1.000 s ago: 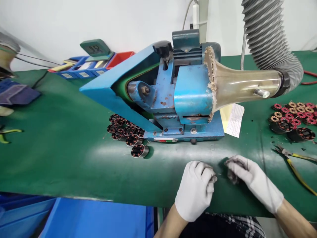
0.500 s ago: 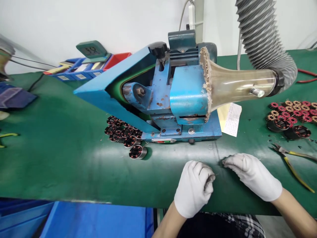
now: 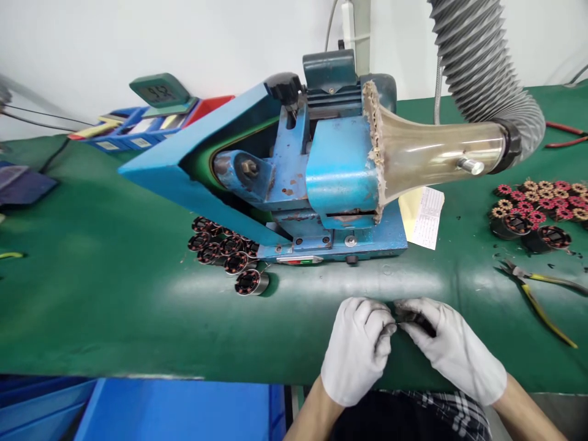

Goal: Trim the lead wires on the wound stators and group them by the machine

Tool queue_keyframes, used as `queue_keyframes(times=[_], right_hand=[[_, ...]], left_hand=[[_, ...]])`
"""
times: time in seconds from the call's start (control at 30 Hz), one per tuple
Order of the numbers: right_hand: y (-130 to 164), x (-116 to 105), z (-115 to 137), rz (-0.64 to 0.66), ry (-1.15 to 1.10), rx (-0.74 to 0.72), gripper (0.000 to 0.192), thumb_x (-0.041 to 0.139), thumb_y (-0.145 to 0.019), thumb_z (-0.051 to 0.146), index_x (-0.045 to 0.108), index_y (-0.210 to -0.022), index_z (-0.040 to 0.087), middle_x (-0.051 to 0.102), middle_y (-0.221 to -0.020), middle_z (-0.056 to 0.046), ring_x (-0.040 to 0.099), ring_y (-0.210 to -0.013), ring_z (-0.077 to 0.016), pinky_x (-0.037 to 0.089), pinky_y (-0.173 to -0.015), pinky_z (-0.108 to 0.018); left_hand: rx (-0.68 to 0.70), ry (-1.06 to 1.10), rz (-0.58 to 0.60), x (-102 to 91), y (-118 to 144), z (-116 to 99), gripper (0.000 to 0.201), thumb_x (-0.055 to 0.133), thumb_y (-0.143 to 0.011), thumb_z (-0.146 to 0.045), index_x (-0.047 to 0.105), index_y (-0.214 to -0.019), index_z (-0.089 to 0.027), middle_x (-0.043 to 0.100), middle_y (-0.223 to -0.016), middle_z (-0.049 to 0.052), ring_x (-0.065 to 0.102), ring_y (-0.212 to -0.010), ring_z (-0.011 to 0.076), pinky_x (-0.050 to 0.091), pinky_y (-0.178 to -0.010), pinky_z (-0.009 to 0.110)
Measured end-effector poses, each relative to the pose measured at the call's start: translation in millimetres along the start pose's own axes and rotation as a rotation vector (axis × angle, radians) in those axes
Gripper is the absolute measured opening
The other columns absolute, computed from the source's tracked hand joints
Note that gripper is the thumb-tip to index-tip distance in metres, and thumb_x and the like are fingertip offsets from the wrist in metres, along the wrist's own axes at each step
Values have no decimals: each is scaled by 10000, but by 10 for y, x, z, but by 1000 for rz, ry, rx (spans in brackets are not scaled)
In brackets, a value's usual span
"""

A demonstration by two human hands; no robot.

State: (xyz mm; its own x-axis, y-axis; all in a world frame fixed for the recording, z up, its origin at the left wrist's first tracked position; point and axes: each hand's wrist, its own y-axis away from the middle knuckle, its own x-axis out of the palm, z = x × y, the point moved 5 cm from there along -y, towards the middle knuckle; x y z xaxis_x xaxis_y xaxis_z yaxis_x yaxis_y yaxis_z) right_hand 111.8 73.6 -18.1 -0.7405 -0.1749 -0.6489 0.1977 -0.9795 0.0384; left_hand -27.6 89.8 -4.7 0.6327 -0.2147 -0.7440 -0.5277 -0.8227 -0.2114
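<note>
My left hand [image 3: 358,349], in a white glove with dirty fingertips, is curled closed above the green table. Whatever it grips is hidden by the fingers. My right hand [image 3: 452,349], gloved likewise, has its fingers bent in a pinch, the tips almost against those of my left hand. A fine, light, wire-like line shows between the two hands, too small to name. The nearest single part on the table is a metal-cased motor stator [image 3: 252,282], left of my left hand. To the right of my right hand lie cutting pliers [image 3: 528,285] with yellow handles.
A blue belt sander [image 3: 342,165] with a clear suction funnel [image 3: 432,150] and grey hose [image 3: 487,67] stands behind my hands. Several cased stators [image 3: 209,251] sit at its left. Red and tan wound cores [image 3: 544,199] lie right. Blue bins [image 3: 184,407] are below the table edge.
My right hand has moved left to meet my left hand, and its fingers have curled further. My left hand stays closed in nearly the same place. The view has shifted slightly.
</note>
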Motion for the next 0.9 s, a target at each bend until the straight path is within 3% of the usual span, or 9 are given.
queue_keyframes(times=[0.07, 0.17, 0.3, 0.43, 0.53, 0.6, 0.7, 0.8, 0.9], right_hand=[[1, 12, 59, -12, 33, -60, 160, 498, -861, 158, 567, -994, 214, 673, -949, -52, 642, -861, -187, 529, -789, -343], [-13, 27, 222, -18, 192, -261, 203, 433, -870, 92, 571, -984, 187, 649, -925, -70, 617, -814, -184, 519, -740, -333], [-47, 76, 355, 77, 492, -451, 315, 340, -845, 24, 620, -927, 146, 640, -774, -76, 589, -650, -199, 485, -584, -324], [-82, 72, 316, 101, 505, -432, 354, 291, -879, 63, 634, -867, 151, 611, -656, -51, 569, -542, -185, 460, -503, -303], [-104, 88, 206, 104, 347, -301, 285, 339, -929, 157, 623, -949, 166, 634, -745, -54, 607, -623, -171, 504, -577, -283], [-106, 108, 142, 94, 296, -231, 286, 339, -939, 178, 614, -1019, 167, 628, -770, -59, 608, -637, -163, 515, -601, -274], [-78, 113, 143, 37, 368, -268, 378, 283, -903, 95, 614, -1074, 160, 581, -718, -61, 569, -580, -169, 496, -542, -283], [-26, 51, 232, -72, 454, -346, 446, 279, -823, 22, 651, -1004, 190, 503, -632, -34, 495, -498, -167, 426, -447, -270], [10, -61, 342, -180, 420, -329, 392, 301, -840, 62, 664, -897, 197, 484, -613, -29, 471, -478, -157, 409, -430, -263]], left_hand=[[-2, -3, -1, -7, 1, -1, 149, 419, -819, -107, 542, -828, -190, 622, -875, 49, 555, -802, 208, 466, -727, 400], [4, -8, 10, 3, 3, 3, 155, 415, -799, -96, 538, -845, -178, 617, -887, 57, 552, -809, 213, 470, -733, 411], [-33, -5, 48, 32, 9, 25, 196, 429, -740, -71, 536, -860, -182, 609, -907, 55, 555, -834, 216, 472, -767, 422], [-18, 103, 11, -22, 21, 41, 245, 467, -753, -90, 501, -970, -199, 596, -998, 61, 571, -937, 225, 481, -825, 429], [-77, 183, 6, -77, 51, 147, 634, 652, -652, -176, 374, -1222, -180, 474, -1267, 140, 480, -1178, 294, 452, -943, 466], [-153, 157, 36, -73, 87, 266, 710, 745, -585, -212, 419, -1216, -191, 408, -1340, 150, 420, -1244, 324, 428, -984, 474], [-192, 117, 23, -29, 143, 389, 544, 807, -561, -280, 560, -1043, -228, 473, -1289, 105, 462, -1204, 317, 430, -980, 475], [-212, 179, -65, 27, 178, 373, 570, 799, -562, -249, 551, -1074, -236, 512, -1250, 92, 509, -1151, 304, 461, -947, 458], [-313, 400, -120, 60, 182, 256, 498, 660, -685, -149, 492, -1146, -235, 619, -1000, 44, 652, -790, 189, 567, -665, 319]])
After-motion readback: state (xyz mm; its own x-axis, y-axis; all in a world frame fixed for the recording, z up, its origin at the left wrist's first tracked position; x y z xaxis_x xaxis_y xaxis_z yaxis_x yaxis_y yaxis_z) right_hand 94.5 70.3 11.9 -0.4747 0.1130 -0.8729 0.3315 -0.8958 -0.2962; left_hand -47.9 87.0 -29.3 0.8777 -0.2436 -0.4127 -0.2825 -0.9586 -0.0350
